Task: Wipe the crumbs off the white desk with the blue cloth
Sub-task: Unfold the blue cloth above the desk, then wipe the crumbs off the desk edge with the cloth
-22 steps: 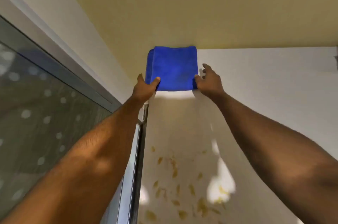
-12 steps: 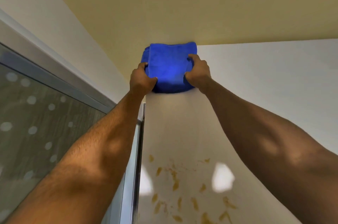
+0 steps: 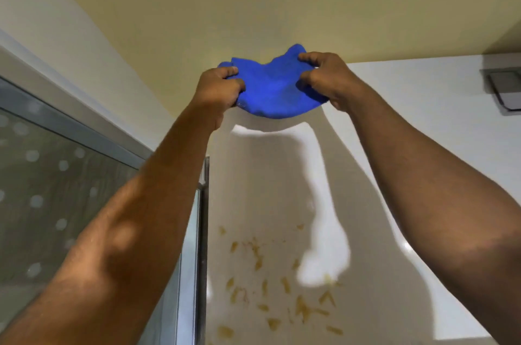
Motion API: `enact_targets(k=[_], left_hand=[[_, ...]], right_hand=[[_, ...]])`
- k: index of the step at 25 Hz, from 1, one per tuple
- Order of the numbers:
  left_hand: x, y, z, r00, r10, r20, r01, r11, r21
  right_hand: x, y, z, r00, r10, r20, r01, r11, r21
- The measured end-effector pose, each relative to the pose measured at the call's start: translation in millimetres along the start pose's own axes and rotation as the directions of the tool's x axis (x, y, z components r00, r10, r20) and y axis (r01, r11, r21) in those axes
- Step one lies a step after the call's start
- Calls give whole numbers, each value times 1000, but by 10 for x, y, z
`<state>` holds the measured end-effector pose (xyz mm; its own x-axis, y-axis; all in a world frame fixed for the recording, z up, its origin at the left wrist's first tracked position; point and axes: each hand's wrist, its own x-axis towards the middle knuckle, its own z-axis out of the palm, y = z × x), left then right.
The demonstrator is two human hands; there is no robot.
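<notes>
The blue cloth point(image 3: 270, 90) hangs folded and sagging in the air above the far end of the white desk point(image 3: 408, 124). My left hand point(image 3: 218, 88) grips its left edge and my right hand point(image 3: 327, 79) grips its right edge. Several yellowish crumbs point(image 3: 270, 288) lie scattered on the desk close to me, between my forearms. The cloth's shadow falls on the desk just beneath it.
A yellow wall point(image 3: 253, 6) rises behind the desk. A glass panel with white dots point(image 3: 56, 189) in a grey metal frame point(image 3: 194, 260) runs along the desk's left edge. A grey object point(image 3: 504, 88) sits at the far right of the desk.
Both hands closed on the cloth's sides and lifted it off the desk's far end. It now sags between them in the air.
</notes>
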<state>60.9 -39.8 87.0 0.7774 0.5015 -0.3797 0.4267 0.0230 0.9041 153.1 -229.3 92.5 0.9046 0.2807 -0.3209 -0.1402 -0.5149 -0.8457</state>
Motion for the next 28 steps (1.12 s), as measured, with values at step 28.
enact_targets(k=[28], left_hand=[[-1340, -2120, -735, 913, 325, 247, -387, 494, 779]], right_hand=[[-2356, 2459, -232, 965, 103, -240, -246, 665, -705]])
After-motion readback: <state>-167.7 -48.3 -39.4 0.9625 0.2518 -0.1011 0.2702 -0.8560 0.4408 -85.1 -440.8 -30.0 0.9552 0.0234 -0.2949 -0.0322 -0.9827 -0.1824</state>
